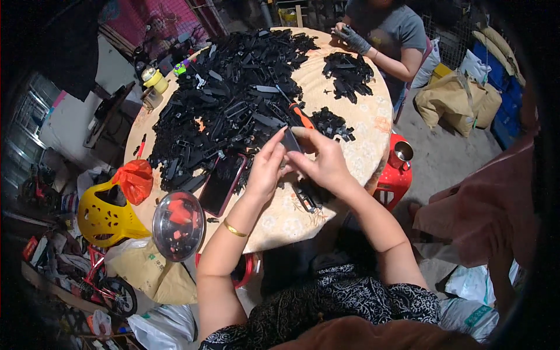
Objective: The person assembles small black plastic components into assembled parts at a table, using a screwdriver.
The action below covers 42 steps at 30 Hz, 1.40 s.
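Near the front of the round table (356,157), my left hand (269,166) and my right hand (324,162) meet around a small dark flat plastic piece (290,141). Fingers and thumbs of both hands close on it; part of it is hidden behind them. A large heap of black plastic parts (233,99) spreads beyond and to the left of my hands. Just past my fingertips lies a screwdriver with an orange handle (301,115). A phone (223,184) rests left of my left wrist. Below my right hand lie several black parts (308,197).
A co-worker's gloved hand (354,41) is at the far right edge, near a smaller black pile (349,74). A clear bowl (178,226), red plastic bag (135,179) and yellow chair (105,217) stand left. On a red stool (396,178) sits a metal cup (402,151).
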Each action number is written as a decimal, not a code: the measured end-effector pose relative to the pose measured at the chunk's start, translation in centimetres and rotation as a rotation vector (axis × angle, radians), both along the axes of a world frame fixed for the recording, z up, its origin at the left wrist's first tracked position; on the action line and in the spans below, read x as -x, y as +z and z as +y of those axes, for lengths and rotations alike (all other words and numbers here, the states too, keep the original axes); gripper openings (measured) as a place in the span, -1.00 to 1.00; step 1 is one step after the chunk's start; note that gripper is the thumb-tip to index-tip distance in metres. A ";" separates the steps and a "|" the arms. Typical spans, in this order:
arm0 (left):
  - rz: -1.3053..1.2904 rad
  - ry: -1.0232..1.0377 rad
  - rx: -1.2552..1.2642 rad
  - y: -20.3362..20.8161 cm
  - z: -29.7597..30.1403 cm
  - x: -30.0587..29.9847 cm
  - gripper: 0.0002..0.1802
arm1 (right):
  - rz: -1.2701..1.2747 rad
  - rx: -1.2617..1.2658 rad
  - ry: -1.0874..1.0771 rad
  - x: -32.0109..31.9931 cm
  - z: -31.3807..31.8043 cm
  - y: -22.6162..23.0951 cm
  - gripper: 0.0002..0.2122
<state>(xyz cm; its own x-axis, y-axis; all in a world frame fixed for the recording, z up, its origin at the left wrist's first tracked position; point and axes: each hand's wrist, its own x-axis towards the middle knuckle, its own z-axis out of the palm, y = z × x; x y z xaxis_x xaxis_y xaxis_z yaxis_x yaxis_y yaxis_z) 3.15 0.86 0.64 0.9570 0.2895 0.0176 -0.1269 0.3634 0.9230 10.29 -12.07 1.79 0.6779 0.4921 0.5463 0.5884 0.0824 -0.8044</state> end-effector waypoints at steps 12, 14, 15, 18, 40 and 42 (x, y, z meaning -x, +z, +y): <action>0.099 0.325 -1.728 2.2 3.7 2.6 -0.79 | -0.276 0.664 -0.190 -1.1 -7.5 -2.6 -0.79; -0.024 0.012 -1.695 1.6 3.4 2.6 -0.73 | -0.246 0.672 -0.162 -0.9 -7.5 -3.3 -0.81; -0.017 -0.017 -1.715 1.4 3.1 2.7 -0.73 | -0.245 0.628 -0.151 -0.8 -7.4 -3.1 -0.84; 0.036 -0.032 -1.763 1.8 2.6 2.7 -0.75 | -0.248 0.627 -0.133 -1.7 -7.4 -2.9 -0.84; 0.209 -0.068 -0.115 1.0 2.3 1.0 -0.65 | -0.229 0.611 -0.265 -6.7 -5.1 -4.1 -0.77; 0.222 -0.071 -0.067 0.8 2.4 0.9 -0.64 | -0.239 0.659 -0.272 -6.6 -4.9 -3.9 -0.78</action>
